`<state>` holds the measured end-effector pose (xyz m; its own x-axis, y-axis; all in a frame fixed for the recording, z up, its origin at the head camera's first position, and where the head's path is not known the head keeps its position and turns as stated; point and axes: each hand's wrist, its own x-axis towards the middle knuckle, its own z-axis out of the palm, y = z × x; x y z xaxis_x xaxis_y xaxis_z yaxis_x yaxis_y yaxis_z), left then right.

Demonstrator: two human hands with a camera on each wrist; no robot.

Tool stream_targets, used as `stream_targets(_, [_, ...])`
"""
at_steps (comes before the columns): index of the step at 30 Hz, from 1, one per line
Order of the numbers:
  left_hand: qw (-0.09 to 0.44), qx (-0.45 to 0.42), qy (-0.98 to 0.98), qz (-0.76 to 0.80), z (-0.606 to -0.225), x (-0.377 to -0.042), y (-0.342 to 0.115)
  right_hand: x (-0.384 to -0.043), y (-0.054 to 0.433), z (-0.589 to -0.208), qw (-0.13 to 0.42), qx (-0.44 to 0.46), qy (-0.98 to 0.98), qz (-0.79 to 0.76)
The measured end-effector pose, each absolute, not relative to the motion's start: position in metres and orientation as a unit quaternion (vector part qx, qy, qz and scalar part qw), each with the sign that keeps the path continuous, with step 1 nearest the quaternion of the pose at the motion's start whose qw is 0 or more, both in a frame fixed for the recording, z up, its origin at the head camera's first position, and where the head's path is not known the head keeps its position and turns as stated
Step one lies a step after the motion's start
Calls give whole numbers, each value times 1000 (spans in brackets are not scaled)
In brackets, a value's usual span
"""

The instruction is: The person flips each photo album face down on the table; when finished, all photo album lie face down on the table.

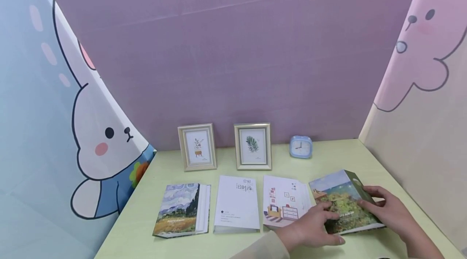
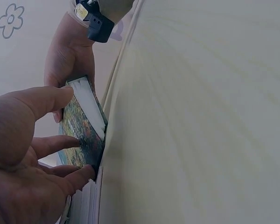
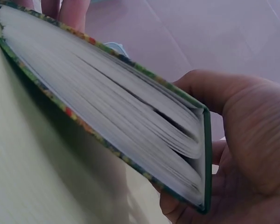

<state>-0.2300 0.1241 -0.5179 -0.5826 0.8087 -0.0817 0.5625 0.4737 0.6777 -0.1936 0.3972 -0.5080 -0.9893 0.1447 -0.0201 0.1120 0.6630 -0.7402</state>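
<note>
At the right of the table a photo album (image 1: 343, 204) with a painted garden cover and green spine is tilted, its spine side raised off the table. My right hand (image 1: 390, 212) grips it at the spine, thumb over the top cover and fingers underneath. In the right wrist view the album's white page edges (image 3: 107, 102) show between the covers. My left hand (image 1: 313, 224) touches the album's left part with fairly straight fingers. Its thumb (image 2: 51, 100) lies near the album's front edge. Beside that hand lies a white album (image 1: 279, 202) with a furniture drawing, partly covered.
Further left lie a white album (image 1: 237, 206) with Chinese lettering and a landscape-cover photo album (image 1: 178, 210). Behind stand two picture frames, one with a potted plant (image 1: 198, 147), one with a leaf (image 1: 252, 146), and a blue clock (image 1: 300, 147). A purple wall (image 1: 226, 60) closes the back.
</note>
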Motion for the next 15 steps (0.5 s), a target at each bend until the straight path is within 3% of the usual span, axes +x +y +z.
stream_targets(15, [161, 394, 873, 237, -517, -224, 131, -195, 403, -516, 35, -62, -926, 372])
